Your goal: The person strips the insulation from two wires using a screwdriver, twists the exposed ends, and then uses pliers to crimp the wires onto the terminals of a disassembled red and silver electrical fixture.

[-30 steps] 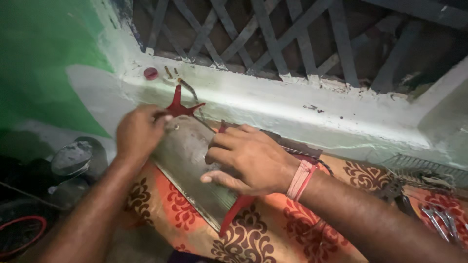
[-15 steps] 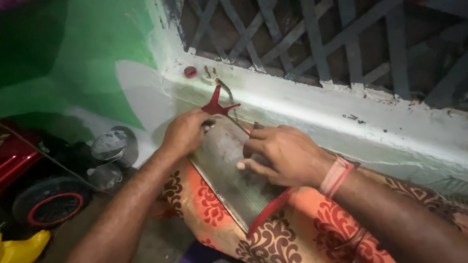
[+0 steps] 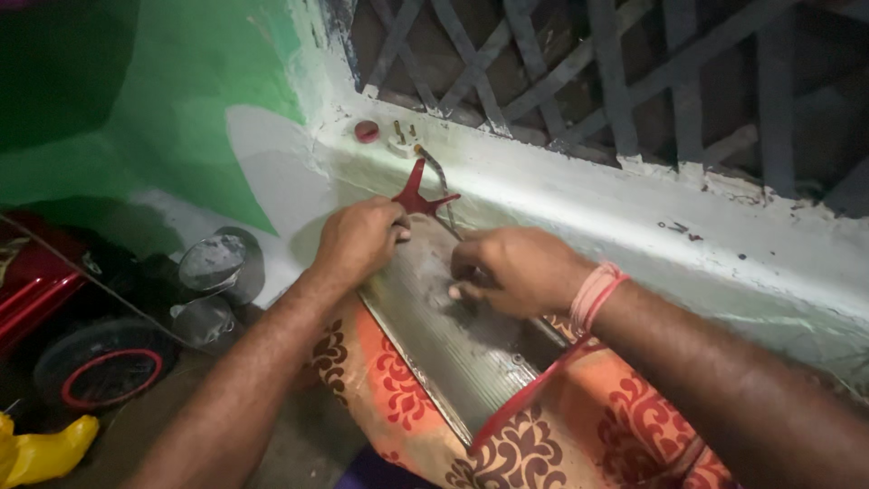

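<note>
Now right hand (image 3: 511,272) fingertips down on metal panel (image 3: 453,340).

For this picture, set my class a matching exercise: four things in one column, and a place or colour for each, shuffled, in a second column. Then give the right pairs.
Things:
1. left hand
2. right hand
3. small red round cap
4. yellow toy

Places or colours:
A. bottom left corner, on the floor
B. on the white window ledge
C. at the red star-shaped piece
D. pressed on the grey ribbed metal plate

Pairs: 1-C, 2-D, 3-B, 4-A
</note>
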